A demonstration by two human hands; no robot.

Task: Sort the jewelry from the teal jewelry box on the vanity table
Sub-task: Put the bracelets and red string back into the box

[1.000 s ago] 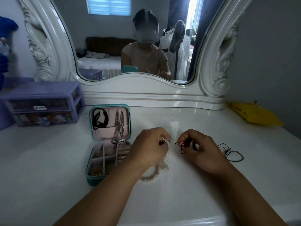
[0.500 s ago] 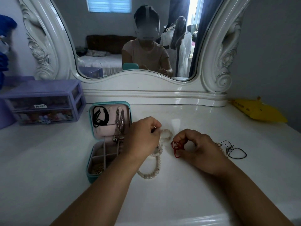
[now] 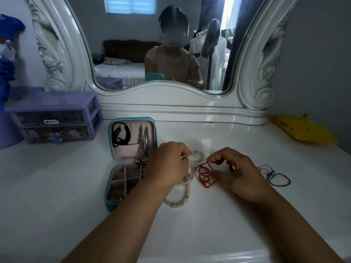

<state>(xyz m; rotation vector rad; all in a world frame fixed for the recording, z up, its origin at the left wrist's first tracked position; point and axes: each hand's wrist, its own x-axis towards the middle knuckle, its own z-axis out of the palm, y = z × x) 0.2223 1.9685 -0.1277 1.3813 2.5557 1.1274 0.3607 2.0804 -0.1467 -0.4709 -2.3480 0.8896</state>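
Note:
The open teal jewelry box [image 3: 111, 204] lies on the white vanity table [image 3: 209, 224]. A black cord [image 3: 120, 135] and a silver chain [image 3: 142, 143] hang in its pink lid, and a gold piece [image 3: 116, 195] sits in a front compartment. My left hand [image 3: 168, 164] pinches a pale beaded strand [image 3: 180, 198] that loops over the table just right of the box. My right hand [image 3: 239, 174] pinches a red string bracelet [image 3: 204, 172] with a small gold charm resting on the table. A dark thin cord [image 3: 275, 176] lies to the right of my right hand.
A purple drawer unit [image 3: 57, 118] stands at the back left. The white mirror frame [image 3: 180, 107] runs along the back, reflecting a seated person. A yellow object [image 3: 303, 131] lies at the back right. A blue object [image 3: 7, 54] is at the far left edge.
My hands have drawn apart. The beaded strand now lies stretched out on the table under my left hand, and the red string has spread open, showing its gold charm.

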